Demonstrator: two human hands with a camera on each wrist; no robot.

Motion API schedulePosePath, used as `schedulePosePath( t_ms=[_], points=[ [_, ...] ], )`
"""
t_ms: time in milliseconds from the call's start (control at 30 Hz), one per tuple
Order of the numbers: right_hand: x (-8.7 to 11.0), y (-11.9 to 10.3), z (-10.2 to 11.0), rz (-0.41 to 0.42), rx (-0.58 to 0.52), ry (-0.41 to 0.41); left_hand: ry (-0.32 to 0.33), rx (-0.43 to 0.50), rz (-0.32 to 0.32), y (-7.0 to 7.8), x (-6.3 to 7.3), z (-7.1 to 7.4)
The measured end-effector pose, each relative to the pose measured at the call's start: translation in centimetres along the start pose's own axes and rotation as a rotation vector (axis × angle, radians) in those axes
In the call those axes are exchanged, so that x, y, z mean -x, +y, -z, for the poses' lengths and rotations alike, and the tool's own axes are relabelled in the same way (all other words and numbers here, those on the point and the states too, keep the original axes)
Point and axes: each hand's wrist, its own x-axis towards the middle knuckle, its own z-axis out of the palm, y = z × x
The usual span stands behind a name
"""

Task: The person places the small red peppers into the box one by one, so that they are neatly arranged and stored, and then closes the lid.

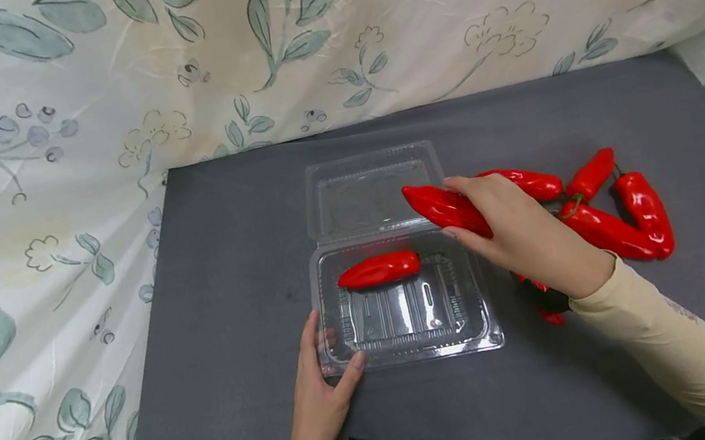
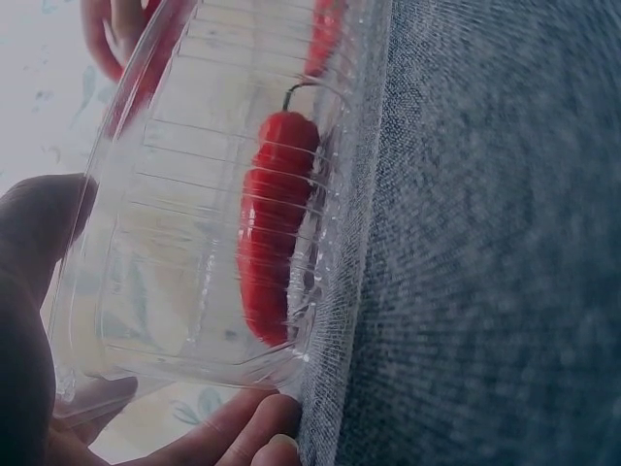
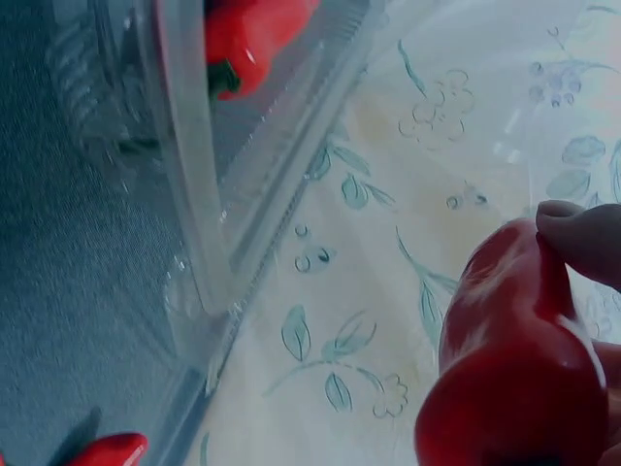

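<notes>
A clear plastic clamshell container lies with its lid folded back, away from the person. Inside, toward the far left, rests one red pepper, its stem pointing right; the left wrist view shows this pepper through the ribbed wall. My left hand holds the near left corner of the container, thumb at the front rim and fingers along the left side. Above the container's far right corner, my right hand grips another red pepper between thumb and fingers, its pointed tip toward the left.
Right of the container, several more red peppers lie in a loose group on the dark grey table. Part of one pepper shows below the right forearm. Leaf-patterned cloth hangs behind and to the left.
</notes>
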Motion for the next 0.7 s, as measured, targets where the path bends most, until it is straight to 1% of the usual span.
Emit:
schedulePosePath(
  t_ms=[167, 267, 533, 700],
  points=[
    [0.1, -0.5, -0.9, 0.015, -0.007, -0.045, 0.001, 0.003, -0.001, 0.2, 0.0, 0.0],
    [0.1, -0.9, -1.4, 0.041, -0.017, -0.062, 0.002, 0.004, -0.002, 0.2, 0.0, 0.0],
    [-0.2, -2.1, -2.6, 0.164, -0.033, -0.047, 0.011, -0.001, -0.011, 0.2, 0.1, -0.1],
    [-0.3, -2.5, -3.1, 0.194, -0.004, -0.064, 0.011, -0.008, -0.011, 0.2, 0.1, -0.2]
  ],
)
